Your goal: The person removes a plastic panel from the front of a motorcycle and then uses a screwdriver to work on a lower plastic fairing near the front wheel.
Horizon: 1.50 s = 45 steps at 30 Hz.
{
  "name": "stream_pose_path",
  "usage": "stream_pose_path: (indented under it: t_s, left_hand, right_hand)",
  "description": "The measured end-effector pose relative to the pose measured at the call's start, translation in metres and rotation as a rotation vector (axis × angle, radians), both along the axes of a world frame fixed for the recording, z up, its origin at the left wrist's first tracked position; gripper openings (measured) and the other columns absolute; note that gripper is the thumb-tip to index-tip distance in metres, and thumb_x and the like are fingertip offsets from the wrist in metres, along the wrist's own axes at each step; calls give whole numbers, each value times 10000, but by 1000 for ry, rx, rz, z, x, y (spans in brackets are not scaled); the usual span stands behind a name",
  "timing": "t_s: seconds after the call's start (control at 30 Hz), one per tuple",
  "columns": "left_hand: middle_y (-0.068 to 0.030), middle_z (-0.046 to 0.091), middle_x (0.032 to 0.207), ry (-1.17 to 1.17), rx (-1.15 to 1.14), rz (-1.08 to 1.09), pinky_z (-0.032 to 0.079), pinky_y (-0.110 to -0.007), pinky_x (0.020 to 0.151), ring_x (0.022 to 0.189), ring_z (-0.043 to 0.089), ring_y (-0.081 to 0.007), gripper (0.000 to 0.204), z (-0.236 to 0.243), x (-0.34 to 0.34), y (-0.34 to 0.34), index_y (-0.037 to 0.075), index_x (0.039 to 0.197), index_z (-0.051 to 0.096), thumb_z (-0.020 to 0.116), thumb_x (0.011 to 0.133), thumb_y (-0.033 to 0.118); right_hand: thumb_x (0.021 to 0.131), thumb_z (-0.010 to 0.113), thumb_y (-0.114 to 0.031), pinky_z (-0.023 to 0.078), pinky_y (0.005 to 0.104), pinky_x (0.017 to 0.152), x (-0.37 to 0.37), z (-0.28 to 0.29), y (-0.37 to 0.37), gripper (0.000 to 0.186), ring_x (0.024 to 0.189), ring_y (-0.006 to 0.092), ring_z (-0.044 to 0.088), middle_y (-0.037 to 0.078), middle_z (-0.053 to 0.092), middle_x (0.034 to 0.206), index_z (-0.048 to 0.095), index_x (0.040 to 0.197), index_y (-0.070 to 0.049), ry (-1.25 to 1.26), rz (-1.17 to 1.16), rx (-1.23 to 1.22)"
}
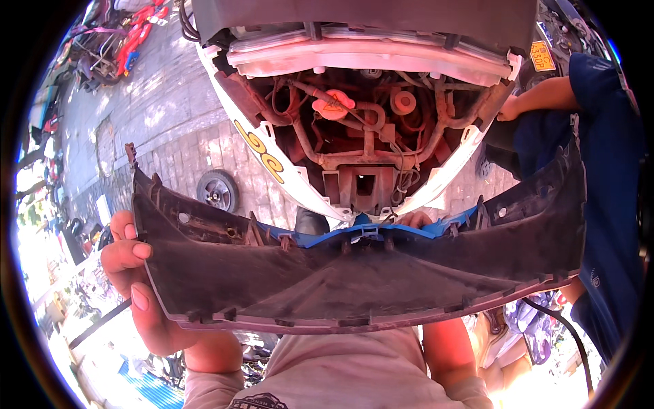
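A wide black plastic fairing panel spans the view in front of me, with clips along its edges and a blue strip at its far middle edge. My left hand is closed on the panel's left end, fingertips over the edge. Only a few bent fingers of my right hand show past the blue strip; the panel covers the rest, and what they hold is hidden. Just beyond stands a scooter front, its white bodywork around an opened cavity with a bare tube frame and a red cap.
At the right, a person in dark blue clothes reaches a hand to the scooter's side. A small wheel lies on the paved ground. Scooter parts are heaped at the far left. A black cable hangs at lower right.
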<state>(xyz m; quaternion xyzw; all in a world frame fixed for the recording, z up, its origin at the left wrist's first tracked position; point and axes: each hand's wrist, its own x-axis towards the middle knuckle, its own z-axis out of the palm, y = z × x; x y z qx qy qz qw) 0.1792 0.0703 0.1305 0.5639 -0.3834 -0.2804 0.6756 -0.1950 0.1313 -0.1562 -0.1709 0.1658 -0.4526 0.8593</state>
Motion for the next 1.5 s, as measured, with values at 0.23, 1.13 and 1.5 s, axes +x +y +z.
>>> stream_pose_path:
  t_s: [0.23,1.13,1.5]
  left_hand:
    - [-234,518,1443,17,-83,-253,273,-483,1234,1471,398,-365,522,-2,20,11,-128,1347,508,424,1022,272]
    - [19,465,709,852,794,-494,405,-270,524,596,464,-82,361,-165,-68,75,59,1204,605,738,918,237]
    - [33,666,920,865,759,-592,397,-228,530,641,506,-49,258,-187,-41,76,102,1164,689,806,940,153]
  right_hand:
    - [1033,576,-412,536,504,918,2,7,-13,360,1007,333,653,169,649,1016,584,971,-58,50,24,-58]
    - [1025,504,-600,478,499,1136,44,69,-29,667,1346,289,567,51,560,1488,498,1520,-153,520,-587,506]
    - [1010,510,-603,463,425,1129,78,102,-51,646,1367,235,537,25,573,1456,524,1484,-164,640,-573,460]
